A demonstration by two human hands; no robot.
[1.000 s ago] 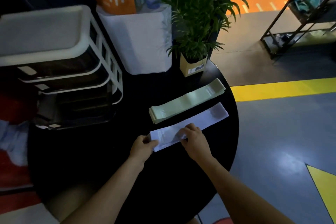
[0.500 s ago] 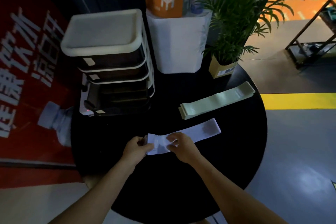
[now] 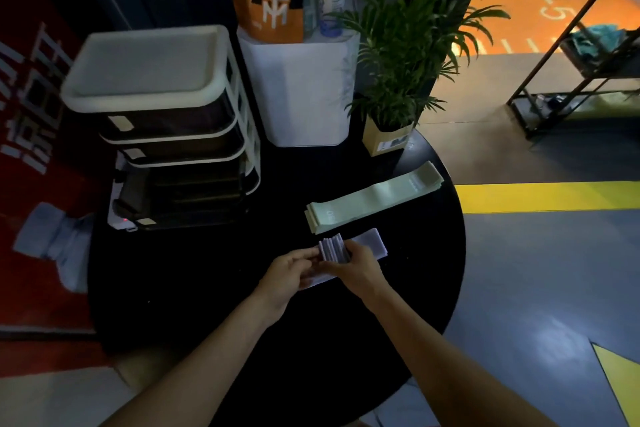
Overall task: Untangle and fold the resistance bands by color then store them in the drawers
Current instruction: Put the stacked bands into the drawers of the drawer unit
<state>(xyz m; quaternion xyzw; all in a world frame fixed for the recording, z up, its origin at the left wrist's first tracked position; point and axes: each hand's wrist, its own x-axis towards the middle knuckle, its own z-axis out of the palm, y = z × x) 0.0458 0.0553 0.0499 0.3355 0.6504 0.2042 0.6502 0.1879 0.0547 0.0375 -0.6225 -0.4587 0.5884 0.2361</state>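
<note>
Since before, your left hand (image 3: 294, 269) and right hand (image 3: 360, 265) pinch the pale lilac flat elastic band (image 3: 372, 243) now half-folded; one green band stack (image 3: 374, 198) remains.

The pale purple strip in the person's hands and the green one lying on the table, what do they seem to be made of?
The purple band looks like thin, matte stretchy rubber or latex: it bends easily into a fold between the left hand and right hand. The green bands look like the same matte sheet, lying flat in a limp, layered stack. The dim light leaves rubber or fabric open.
</note>
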